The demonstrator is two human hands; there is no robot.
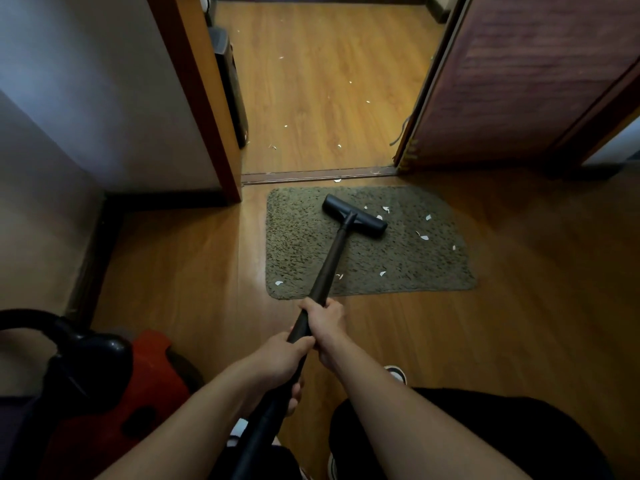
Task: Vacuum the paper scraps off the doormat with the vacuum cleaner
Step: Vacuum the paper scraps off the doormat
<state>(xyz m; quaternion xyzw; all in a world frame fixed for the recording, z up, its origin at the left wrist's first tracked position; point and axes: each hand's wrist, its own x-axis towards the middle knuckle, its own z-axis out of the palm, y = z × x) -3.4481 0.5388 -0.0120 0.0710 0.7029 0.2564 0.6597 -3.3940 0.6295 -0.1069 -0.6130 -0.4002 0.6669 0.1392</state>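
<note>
A shaggy olive doormat lies on the wooden floor before a doorway. Several white paper scraps dot its right half and its near edge. The black vacuum nozzle head rests on the mat's upper middle, angled, at the end of a black wand. My right hand grips the wand higher up, just past the mat's near edge. My left hand holds the wand right behind it. The red and black vacuum body sits at my lower left with its hose arching up.
The doorway ahead has a wooden frame on the left and an open dark door on the right. More scraps lie on the floor beyond the threshold. A dark appliance stands inside the doorway at the left. My shoe shows below.
</note>
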